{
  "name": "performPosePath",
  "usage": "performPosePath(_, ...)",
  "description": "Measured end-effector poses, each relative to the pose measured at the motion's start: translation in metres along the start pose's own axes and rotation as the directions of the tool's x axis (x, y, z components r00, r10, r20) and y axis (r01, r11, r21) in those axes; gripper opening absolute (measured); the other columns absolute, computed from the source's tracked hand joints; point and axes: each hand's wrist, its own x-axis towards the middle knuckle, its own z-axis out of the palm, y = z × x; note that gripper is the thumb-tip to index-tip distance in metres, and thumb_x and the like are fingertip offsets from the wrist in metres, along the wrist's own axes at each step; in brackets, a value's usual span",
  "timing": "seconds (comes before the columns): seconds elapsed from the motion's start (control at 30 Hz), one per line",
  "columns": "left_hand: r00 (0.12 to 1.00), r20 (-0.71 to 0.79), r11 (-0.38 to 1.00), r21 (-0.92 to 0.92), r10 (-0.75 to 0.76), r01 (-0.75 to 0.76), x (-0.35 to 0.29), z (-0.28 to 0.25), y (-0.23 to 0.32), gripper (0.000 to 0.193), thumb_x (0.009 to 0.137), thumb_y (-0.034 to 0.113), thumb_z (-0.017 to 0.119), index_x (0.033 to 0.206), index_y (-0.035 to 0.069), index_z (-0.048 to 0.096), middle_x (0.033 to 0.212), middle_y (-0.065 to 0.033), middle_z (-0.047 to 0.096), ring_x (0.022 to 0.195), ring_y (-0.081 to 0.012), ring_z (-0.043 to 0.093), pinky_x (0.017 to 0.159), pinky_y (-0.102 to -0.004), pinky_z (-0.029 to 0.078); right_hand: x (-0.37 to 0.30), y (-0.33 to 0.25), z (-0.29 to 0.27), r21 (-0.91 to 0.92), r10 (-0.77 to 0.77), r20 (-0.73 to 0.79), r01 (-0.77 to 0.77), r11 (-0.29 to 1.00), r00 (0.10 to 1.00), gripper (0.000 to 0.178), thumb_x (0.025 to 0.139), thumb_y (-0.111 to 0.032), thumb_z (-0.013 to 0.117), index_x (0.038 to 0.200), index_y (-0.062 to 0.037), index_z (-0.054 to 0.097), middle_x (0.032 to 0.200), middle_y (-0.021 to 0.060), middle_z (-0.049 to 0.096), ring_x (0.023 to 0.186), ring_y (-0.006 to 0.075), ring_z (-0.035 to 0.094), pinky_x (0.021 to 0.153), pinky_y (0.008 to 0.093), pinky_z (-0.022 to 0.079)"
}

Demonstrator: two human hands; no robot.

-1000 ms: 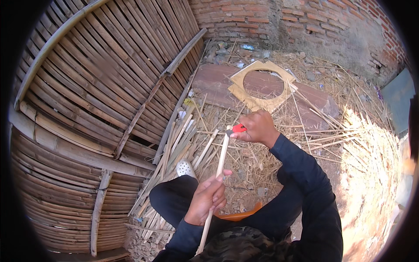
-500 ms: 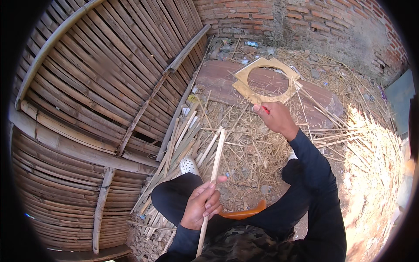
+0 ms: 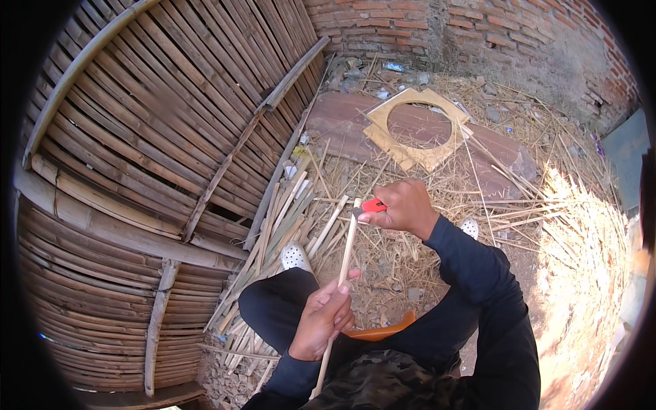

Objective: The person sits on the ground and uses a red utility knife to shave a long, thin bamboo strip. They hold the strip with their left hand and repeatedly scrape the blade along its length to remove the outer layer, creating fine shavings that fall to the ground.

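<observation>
My left hand (image 3: 320, 321) is closed around a long pale bamboo strip (image 3: 348, 253), which slants up and away from my lap. In my right hand (image 3: 404, 206) is a small red-handled knife (image 3: 373, 206), gripped between thumb and curled fingers. Its dark blade meets the strip close to the far end. Most of the knife's handle is hidden in my fist.
A slatted bamboo wall (image 3: 150, 130) rises on the left, with split bamboo strips (image 3: 273, 225) piled along its foot. Beyond my hands, a yellowish board with a round hole (image 3: 383, 141) lies on a brown plank (image 3: 335, 126). An orange seat (image 3: 383, 333) shows between my legs.
My right hand has come back toward me and left, bringing the knife from over the holed board to the strip's far end. The left hand and strip have shifted slightly right.
</observation>
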Motion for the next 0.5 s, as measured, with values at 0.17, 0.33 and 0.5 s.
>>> performPosePath(0.17,0.967,0.232,0.994,0.030,-0.105,0.101,-0.029,0.004,-0.003,0.036,0.102,0.022,0.046,0.129,-0.001,0.050,0.053,0.0042,0.031,0.040,-0.0056,0.027,0.047,-0.0236,0.030,0.028,0.137,-0.013,-0.160,0.756,0.023,-0.744,0.649,0.654,0.076,0.092,-0.068,0.033,0.067,-0.0037,0.065,0.062,0.0176,0.063,0.062,0.0368,0.064,0.056,0.0459,0.048)
performPosePath(0.33,0.999,0.039,0.997,-0.077,0.018,-0.015,0.007,-0.027,0.018,0.037,0.102,0.022,0.042,0.132,-0.001,0.046,0.052,0.0054,0.031,0.037,-0.0040,0.026,0.046,-0.0222,0.028,0.031,0.072,-0.005,0.128,0.594,0.213,-0.625,0.770,0.776,0.072,0.092,-0.066,0.039,0.063,-0.0039,0.061,0.055,0.0189,0.056,0.055,0.0355,0.059,0.052,0.0462,0.043)
performPosePath(0.5,0.998,0.052,0.995,-0.096,0.033,-0.028,0.035,-0.017,0.009,0.038,0.102,0.020,0.043,0.135,0.000,0.044,0.052,0.0049,0.032,0.037,-0.0043,0.027,0.046,-0.0223,0.028,0.008,0.013,0.008,0.273,0.206,0.134,-0.236,0.933,0.969,0.061,0.084,-0.063,0.056,0.061,-0.0068,0.059,0.048,0.0128,0.051,0.045,0.0337,0.055,0.045,0.0415,0.041)
